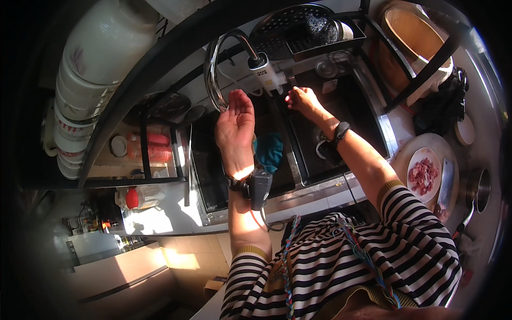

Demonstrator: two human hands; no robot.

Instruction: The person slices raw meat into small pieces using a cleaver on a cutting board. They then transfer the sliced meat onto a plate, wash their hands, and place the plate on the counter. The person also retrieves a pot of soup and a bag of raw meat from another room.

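My left hand (237,116) is palm up and holds nothing, its fingers extended, at the spout end of a curved chrome faucet (213,72). Whether water runs there I cannot tell. The thumb and fingertips of my right hand (305,101) pinch the small metal lever (291,77) at the side of the white faucet body (265,74). Both hands are over a dark double-basin sink (212,172). A teal cloth (270,152) lies in the left basin, partly hidden by my left wrist. Each wrist wears a black strapped device.
At right, a round cutting board (434,140) bears a plate (412,191) of raw chopped meat (423,176) and a cleaver (445,184). A saucepan (482,188) stands beyond. A black rack frame (120,116) arches overhead at left, near stacked white bowls (74,140). A wooden bucket (416,36) sits back right.
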